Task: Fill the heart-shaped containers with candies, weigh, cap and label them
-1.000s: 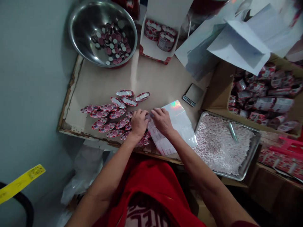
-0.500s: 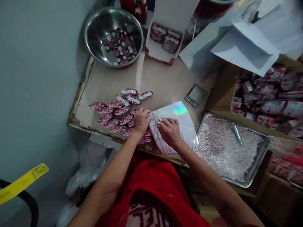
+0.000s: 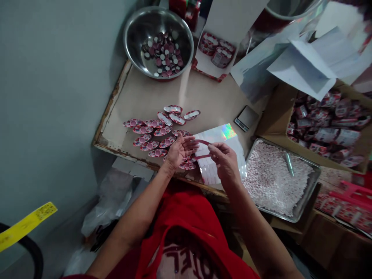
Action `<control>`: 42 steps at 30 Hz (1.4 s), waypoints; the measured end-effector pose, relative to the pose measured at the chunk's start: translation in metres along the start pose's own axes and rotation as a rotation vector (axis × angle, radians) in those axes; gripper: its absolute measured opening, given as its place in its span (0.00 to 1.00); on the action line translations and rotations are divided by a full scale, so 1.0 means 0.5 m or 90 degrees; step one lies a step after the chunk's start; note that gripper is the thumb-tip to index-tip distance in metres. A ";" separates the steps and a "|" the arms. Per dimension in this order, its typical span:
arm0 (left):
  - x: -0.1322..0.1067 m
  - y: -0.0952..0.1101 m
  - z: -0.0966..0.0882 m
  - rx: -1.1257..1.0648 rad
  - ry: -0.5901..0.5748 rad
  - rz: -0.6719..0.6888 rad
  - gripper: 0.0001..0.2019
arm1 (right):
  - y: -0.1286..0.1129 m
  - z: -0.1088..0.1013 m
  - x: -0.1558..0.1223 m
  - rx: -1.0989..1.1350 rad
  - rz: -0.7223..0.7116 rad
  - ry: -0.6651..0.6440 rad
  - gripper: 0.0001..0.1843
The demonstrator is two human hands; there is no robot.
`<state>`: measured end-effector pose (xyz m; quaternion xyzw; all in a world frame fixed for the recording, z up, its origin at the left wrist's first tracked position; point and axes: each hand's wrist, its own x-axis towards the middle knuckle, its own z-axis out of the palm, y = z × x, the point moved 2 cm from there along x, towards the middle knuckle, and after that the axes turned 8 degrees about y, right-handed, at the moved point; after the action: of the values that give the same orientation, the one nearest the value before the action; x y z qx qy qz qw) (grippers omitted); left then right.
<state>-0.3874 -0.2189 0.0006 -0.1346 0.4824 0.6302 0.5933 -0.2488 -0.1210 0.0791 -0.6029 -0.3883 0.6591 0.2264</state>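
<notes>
My right hand [image 3: 225,157] pinches the end of a narrow dark red strip [image 3: 202,142], apparently a sticker, between thumb and fingers. The strip spans the gap towards my left hand [image 3: 179,152], whose fingers are stretched out close to its other end; whether they touch it I cannot tell. Beneath my right hand lies a shiny white sticker sheet [image 3: 216,135] with a rainbow glint at one corner. Several oval, red-patterned containers [image 3: 167,142] stand in rows beside and partly behind my left hand. Farther back, a few similar ones [image 3: 177,118] show white strips on top.
A steel bowl [image 3: 128,46] of small round caps stands at the back left, next to an open box [image 3: 209,73]. A small scale [image 3: 248,116], a metal tray [image 3: 315,182] of white pellets and a carton [image 3: 270,112] of packs are to the right.
My right hand has lifted off the sheet with the red strip in its fingers. My left hand has left the sheet's edge and turned, fingers straightened. The camera view has shifted slightly.
</notes>
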 end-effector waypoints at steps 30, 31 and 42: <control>0.001 0.202 -0.255 0.594 0.564 0.587 0.06 | 0.133 0.364 0.096 -0.289 -0.100 0.005 0.20; 0.013 0.213 -0.261 0.639 0.584 0.599 0.06 | 0.140 0.379 0.109 -0.322 -0.123 0.013 0.19; 0.079 0.235 -0.284 0.776 0.555 0.563 0.04 | 0.173 0.412 0.151 -0.514 -0.185 0.074 0.15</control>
<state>-0.5579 -0.2835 -0.0470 0.1768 0.9281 0.3266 0.0252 -0.4468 -0.1640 -0.0413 -0.6182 -0.6826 0.3805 0.0841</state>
